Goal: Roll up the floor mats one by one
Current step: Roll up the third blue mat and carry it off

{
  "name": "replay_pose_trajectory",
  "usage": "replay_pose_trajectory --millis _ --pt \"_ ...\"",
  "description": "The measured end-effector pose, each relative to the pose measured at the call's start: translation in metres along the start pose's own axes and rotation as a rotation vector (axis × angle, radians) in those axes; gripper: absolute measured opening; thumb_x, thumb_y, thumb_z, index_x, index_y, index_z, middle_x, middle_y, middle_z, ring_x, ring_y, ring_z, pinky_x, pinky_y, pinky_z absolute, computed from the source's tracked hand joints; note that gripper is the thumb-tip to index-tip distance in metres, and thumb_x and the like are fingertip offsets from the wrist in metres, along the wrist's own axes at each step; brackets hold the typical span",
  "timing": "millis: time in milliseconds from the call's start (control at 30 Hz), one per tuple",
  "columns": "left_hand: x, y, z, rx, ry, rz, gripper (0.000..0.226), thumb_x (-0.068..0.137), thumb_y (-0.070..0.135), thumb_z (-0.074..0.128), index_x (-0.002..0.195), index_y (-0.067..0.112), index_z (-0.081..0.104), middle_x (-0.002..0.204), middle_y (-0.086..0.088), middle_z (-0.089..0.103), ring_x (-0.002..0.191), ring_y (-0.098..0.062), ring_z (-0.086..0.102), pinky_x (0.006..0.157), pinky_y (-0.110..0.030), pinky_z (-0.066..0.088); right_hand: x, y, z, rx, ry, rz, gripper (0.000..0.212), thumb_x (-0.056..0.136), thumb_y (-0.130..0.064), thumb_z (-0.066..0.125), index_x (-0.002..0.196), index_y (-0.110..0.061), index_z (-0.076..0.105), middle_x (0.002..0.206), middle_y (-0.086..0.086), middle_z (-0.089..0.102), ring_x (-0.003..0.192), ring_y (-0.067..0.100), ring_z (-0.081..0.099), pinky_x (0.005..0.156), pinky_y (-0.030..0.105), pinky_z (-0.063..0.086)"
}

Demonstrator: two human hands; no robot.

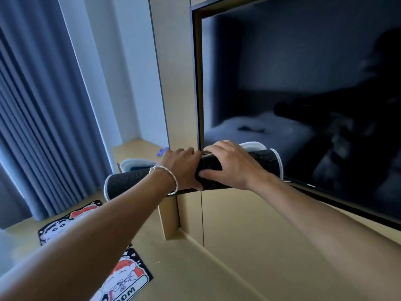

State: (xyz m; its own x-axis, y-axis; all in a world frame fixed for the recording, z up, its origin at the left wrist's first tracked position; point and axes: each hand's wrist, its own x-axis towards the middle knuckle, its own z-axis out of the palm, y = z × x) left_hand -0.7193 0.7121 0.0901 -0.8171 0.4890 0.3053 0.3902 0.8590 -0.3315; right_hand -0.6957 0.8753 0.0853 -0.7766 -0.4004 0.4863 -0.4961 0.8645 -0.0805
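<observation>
Now, line by line:
Rolled mat (128,185): black, speckled, white-edged — held level in the air in front of the wooden wall panel (227,213), just below the corner of the dark screen (303,83).
Left hand (181,168): wrapped over the roll near its middle, fingers curled around the far side; a silver bracelet (168,178) on the wrist.
Right hand (227,165): just beside the left, fingers spread over the top, thumb pressed to the near side.
Second roll (135,165): pale, lying behind the black one on the ledge (132,148).
Flat mats: two cartoon mats on the floor — one (67,220) near the curtain (32,116), another (125,276) closer to the camera.
</observation>
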Motion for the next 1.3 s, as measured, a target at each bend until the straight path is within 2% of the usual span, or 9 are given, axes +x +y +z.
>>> replay_pose_trajectory --millis 233,433,533,667,767,867,967,1100,1300 --pt "0.018 0.008 0.007 -0.637 0.049 -0.416 0.067 0.061 0.066 0.065 0.102 0.016 0.047 0.103 -0.004 0.057 0.092 -0.028 0.058 0.074 -0.036 0.047 -0.023 -0.011 0.002 -0.009 0.367 -0.038 0.022 0.080 -0.031 0.049 0.081 -0.015 0.064 0.080 0.001 0.061 0.078 0.024 0.055 0.070 0.035 0.038" --pt "0.038 0.018 0.024 -1.409 0.171 -0.847 0.087 0.054 0.051 0.080 0.116 0.010 0.035 0.118 -0.010 0.047 0.107 -0.027 0.053 0.094 -0.041 0.046 -0.021 -0.025 0.031 0.130 -0.174 0.426 0.085 0.079 -0.057 0.063 0.145 -0.021 0.024 0.139 0.006 0.037 0.127 0.028 0.041 0.100 0.041 0.038" --pt "0.044 0.013 0.030 -1.786 0.041 -0.995 0.103 0.037 0.060 0.079 0.117 0.009 0.040 0.107 -0.011 0.056 0.089 -0.030 0.062 0.069 -0.050 0.057 -0.010 -0.028 0.043 -0.053 -0.175 0.451 0.117 0.070 -0.063 0.070 0.152 -0.021 -0.003 0.152 0.007 0.016 0.140 0.029 0.020 0.113 0.045 0.025" --pt "0.050 0.007 0.036 -2.163 -0.091 -1.028 0.075 0.068 0.036 0.081 0.118 0.000 0.039 0.096 -0.011 0.056 0.080 -0.027 0.061 0.055 -0.051 0.057 0.008 -0.012 0.050 -0.376 -0.160 0.447 0.124 0.069 -0.060 0.071 0.150 -0.023 -0.015 0.155 0.007 0.007 0.144 0.032 0.005 0.114 0.055 0.007" --pt "0.050 -0.001 0.044 -2.276 -0.130 -0.876 0.059 0.075 0.035 0.076 0.119 0.006 0.050 0.100 -0.010 0.066 0.082 -0.024 0.066 0.056 -0.042 0.058 0.019 0.003 0.049 -0.446 -0.099 0.400 0.104 0.077 -0.045 0.066 0.152 -0.021 -0.002 0.143 0.007 0.030 0.134 0.030 0.033 0.107 0.046 0.029" --pt "0.047 -0.015 0.066 -2.032 -0.150 -0.641 0.043 0.090 0.034 0.060 0.122 0.008 0.047 0.096 -0.005 0.059 0.082 -0.021 0.062 0.065 -0.042 0.058 0.025 0.014 0.047 -0.303 -0.151 0.493 0.096 0.077 -0.038 0.065 0.151 -0.019 0.007 0.137 0.008 0.037 0.121 0.031 0.044 0.095 0.042 0.040" --pt "0.041 -0.032 0.109 -1.211 0.095 -0.209 0.041 0.089 0.033 0.060 0.122 0.012 0.048 0.107 -0.004 0.056 0.094 -0.023 0.058 0.083 -0.041 0.052 0.013 0.020 0.052 -0.155 -0.213 0.624 0.094 0.075 -0.038 0.066 0.150 -0.024 0.010 0.139 0.005 0.038 0.123 0.029 0.044 0.092 0.038 0.040" --pt "0.044 -0.031 0.159 -0.504 0.422 0.307 0.096 0.049 0.039 0.089 0.129 0.015 0.043 0.125 -0.009 0.047 0.112 -0.029 0.048 0.091 -0.049 0.048 -0.022 0.024 0.069 -0.109 -0.367 0.703 0.089 0.074 -0.036 0.064 0.149 -0.029 0.015 0.139 0.000 0.040 0.122 0.025 0.046 0.091 0.036 0.043" --pt "0.063 0.023 0.181 -0.204 -0.093 0.626 0.113 0.066 0.057 0.072 0.149 0.024 0.002 0.152 -0.003 0.026 0.140 -0.025 0.026 0.113 -0.055 0.019 -0.073 0.037 0.093 -0.231 -0.599 0.593 0.081 0.073 -0.032 0.064 0.143 -0.027 0.023 0.127 0.001 0.047 0.110 0.027 0.051 0.091 0.043 0.042"
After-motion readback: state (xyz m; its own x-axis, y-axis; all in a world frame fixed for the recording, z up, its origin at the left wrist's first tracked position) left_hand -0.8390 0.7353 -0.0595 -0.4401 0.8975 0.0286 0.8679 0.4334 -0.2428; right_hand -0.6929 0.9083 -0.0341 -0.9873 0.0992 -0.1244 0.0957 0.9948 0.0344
